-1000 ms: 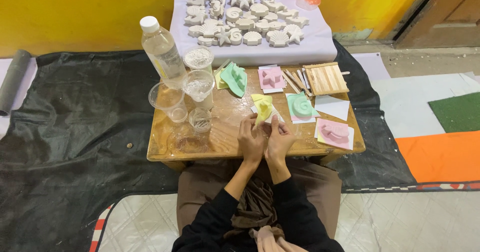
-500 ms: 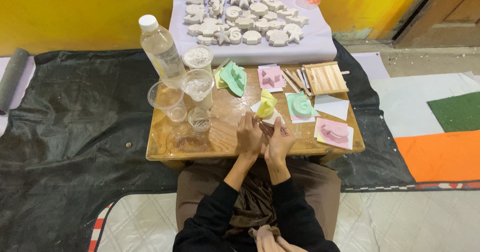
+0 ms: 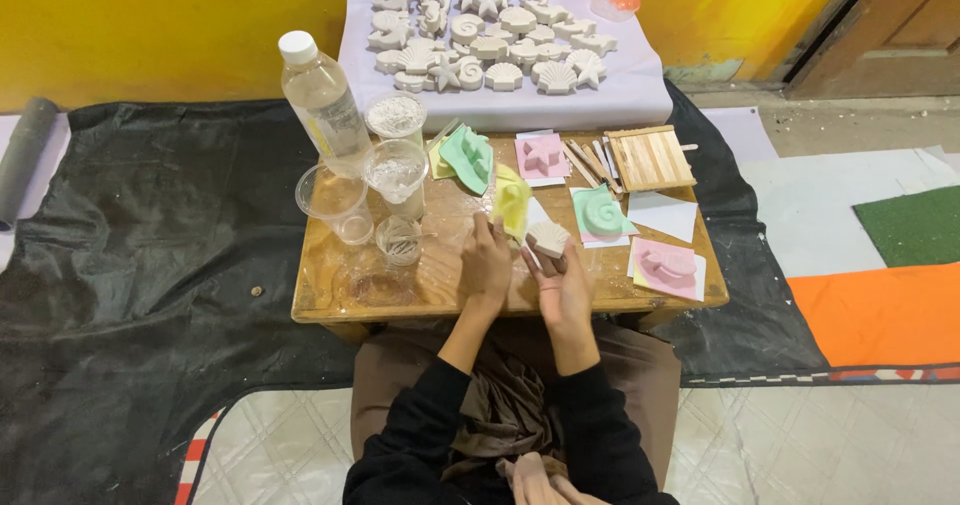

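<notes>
Right hand (image 3: 565, 283) fingers closed on white shell-shaped plaster cast (image 3: 547, 237), held just above counter (image 3: 330, 300); left hand (image 3: 488, 260) pinches yellow mould (image 3: 513, 200) just ahead, peeled clear so cast stays free.

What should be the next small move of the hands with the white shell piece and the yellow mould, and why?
Probably set the white shell cast down. It looks free of the yellow mould, which the left hand holds apart, while the right hand holds the cast above the wooden table. Finished casts lie on the white sheet behind.
</notes>
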